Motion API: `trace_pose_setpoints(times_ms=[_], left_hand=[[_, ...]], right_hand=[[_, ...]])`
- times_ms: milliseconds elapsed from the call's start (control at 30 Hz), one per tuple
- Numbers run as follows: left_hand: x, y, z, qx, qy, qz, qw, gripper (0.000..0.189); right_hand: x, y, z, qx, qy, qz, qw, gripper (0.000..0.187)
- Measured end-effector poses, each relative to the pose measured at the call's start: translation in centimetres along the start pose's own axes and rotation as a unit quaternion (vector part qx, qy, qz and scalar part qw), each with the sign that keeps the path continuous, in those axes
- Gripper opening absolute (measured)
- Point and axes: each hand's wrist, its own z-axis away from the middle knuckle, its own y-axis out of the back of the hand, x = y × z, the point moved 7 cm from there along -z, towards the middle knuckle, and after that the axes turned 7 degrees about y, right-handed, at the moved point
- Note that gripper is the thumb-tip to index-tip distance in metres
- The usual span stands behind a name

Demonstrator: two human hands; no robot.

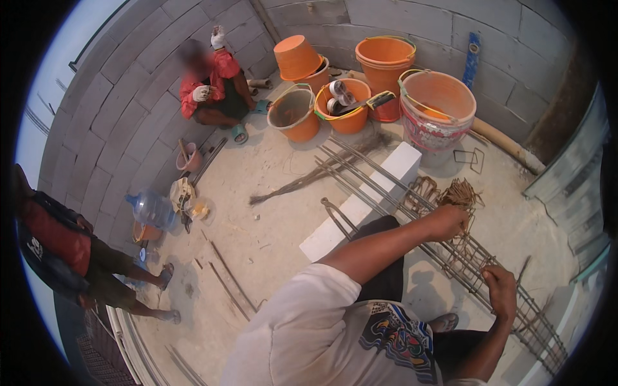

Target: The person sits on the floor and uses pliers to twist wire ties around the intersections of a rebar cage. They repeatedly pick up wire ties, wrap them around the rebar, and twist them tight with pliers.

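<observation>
A rebar cage [524, 309] of long steel bars and square stirrups slants across the floor before me, its far bars resting over a white block [321, 243]. My left hand [449, 223] is closed on the cage where a stirrup meets the upper bar. Lower down the cage, my right hand [501, 289] has its fingers curled at the upper bar; what they pinch is too small to tell. Metal pincers [335, 214] lean on the block beside my knee. Rusty stirrups [458, 193] lie heaped just beyond my left hand.
A bundle of tie wire [304, 181] lies beyond the block. Orange buckets [384, 53] and a large paint pail [437, 128] stand by the block wall. One person [212, 82] in gloves squats there; another person [63, 246] stands left. Loose bars [231, 275] lie on the floor.
</observation>
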Motion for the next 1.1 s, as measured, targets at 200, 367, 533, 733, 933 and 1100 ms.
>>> trace_pose_setpoints(times_ms=[200, 367, 533, 733, 933, 1100], left_hand=[[0.2, -0.2, -1.3, -0.012, 0.033, 0.050, 0.998, 0.016], [0.0, -0.9, -1.6, -0.158, 0.102, 0.390, 0.901, 0.027], [-0.3, -0.5, -1.1, -0.190, 0.163, 0.527, 0.812, 0.027], [0.1, -0.6, -1.5, -0.180, 0.173, 0.463, 0.850, 0.028], [-0.2, 0.2, -1.5, -0.107, 0.135, 0.333, 0.927, 0.022], [0.4, 1.9, -1.0, -0.032, 0.123, 0.051, 0.991, 0.018]], right_hand=[[2.6, 1.5, -0.4, 0.080, -0.018, -0.027, 0.996, 0.021], [3.4, 2.3, -1.0, 0.162, -0.011, -0.021, 0.987, 0.022], [2.4, 3.1, -1.4, 0.211, 0.015, -0.011, 0.977, 0.016], [2.3, 3.4, -1.0, 0.243, 0.046, -0.019, 0.969, 0.014], [2.0, 2.5, -1.1, 0.194, 0.032, -0.024, 0.980, 0.014], [0.8, 2.3, -1.4, 0.149, 0.017, -0.017, 0.988, 0.015]])
